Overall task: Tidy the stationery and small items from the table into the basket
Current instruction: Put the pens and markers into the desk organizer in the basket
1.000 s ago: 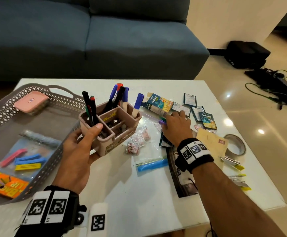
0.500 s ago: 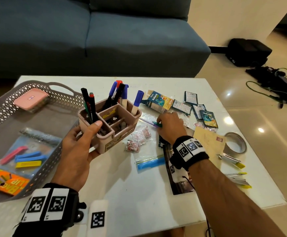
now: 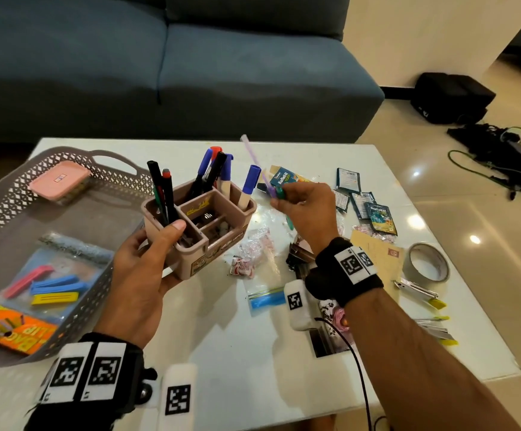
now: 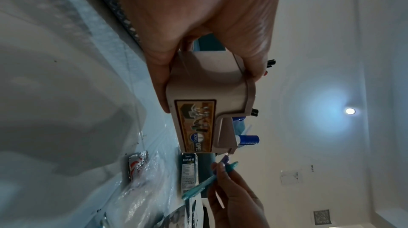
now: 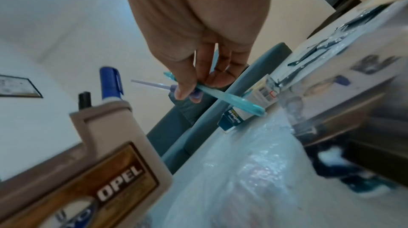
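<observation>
My left hand [image 3: 147, 259] grips a beige pen organizer [image 3: 203, 231] full of markers, held above the table beside the grey basket [image 3: 13, 194]; the left wrist view shows its labelled side [image 4: 196, 123]. My right hand [image 3: 302, 209] is raised just right of the organizer and pinches a purple pen [image 3: 254, 163] and a teal pen [image 3: 287, 213] together. In the right wrist view the thumb and fingers clamp the teal pen [image 5: 229, 99] and the purple pen [image 5: 154, 85] crossed over each other.
In the basket lie a pink case [image 3: 60, 178], a bag of coloured clips [image 3: 54, 284] and an orange pack [image 3: 7, 331]. On the white table [image 3: 253, 353]: plastic bags, a Koflet-H box [image 3: 284, 177], sachets [image 3: 374, 213], an envelope, a tape roll [image 3: 425, 265], highlighters. A blue sofa stands behind.
My right hand has lifted the two pens off the table and swung them up toward the organizer. The left hand kept holding the organizer, raised slightly.
</observation>
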